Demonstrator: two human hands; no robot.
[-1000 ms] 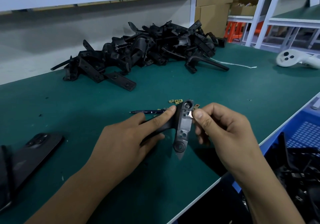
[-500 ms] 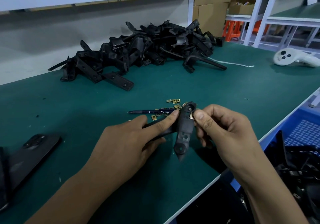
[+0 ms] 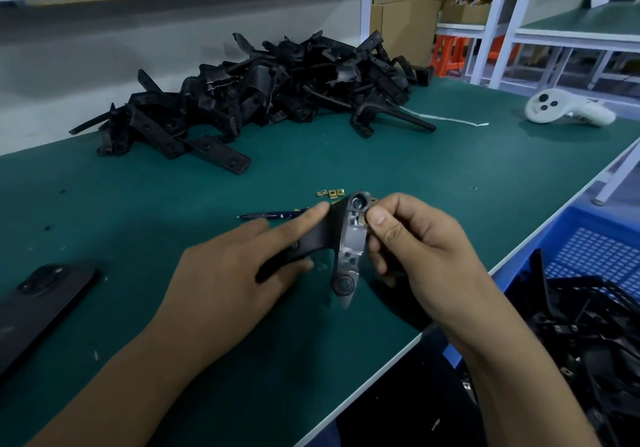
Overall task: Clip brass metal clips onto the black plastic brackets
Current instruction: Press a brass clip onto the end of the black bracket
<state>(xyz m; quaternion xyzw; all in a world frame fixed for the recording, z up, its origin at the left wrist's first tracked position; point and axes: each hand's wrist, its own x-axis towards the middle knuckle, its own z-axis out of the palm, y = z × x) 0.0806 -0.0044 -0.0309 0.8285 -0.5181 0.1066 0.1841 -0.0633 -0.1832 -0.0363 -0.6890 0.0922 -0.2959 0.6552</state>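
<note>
Centrally, black bracket point(image 3: 349, 249) was held just above the green table point(image 3: 138, 204). Left hand point(image 3: 221, 280) gripped its arm; right hand point(image 3: 415, 249) pinched a brass clip point(image 3: 363, 219) against its top. Loose clips point(image 3: 331, 193) at 12 o'clock; bracket pile point(image 3: 263, 100) beyond.

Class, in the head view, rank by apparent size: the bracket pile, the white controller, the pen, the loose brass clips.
1. bracket pile
2. white controller
3. pen, partly hidden by a finger and nearer the camera, so unsure against the controller
4. brass clips
</note>
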